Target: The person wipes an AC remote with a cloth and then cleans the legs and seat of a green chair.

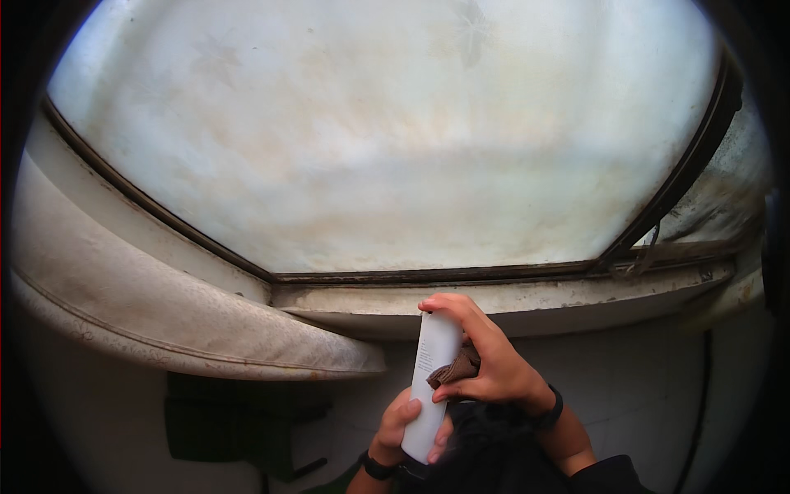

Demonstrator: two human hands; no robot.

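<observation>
A white bottle [431,370] with small printed writing on its side is held at a slant in front of the window sill. My left hand [402,426] grips its lower end, thumb on the near face and fingers round the far side. At the bottle's upper end lie the fingers of my right hand [487,352]. A crumpled brown cloth [458,364] is tucked between the right thumb and palm, against the bottle's side. The top of the bottle is partly hidden by the right fingers.
A large frosted window pane [401,154] in a dark frame [432,275] rises beyond the stained sill [524,299]. From the left, a pale padded mattress-like edge [203,327] reaches toward the sill. Below it is a dark green object [216,426], its kind unclear.
</observation>
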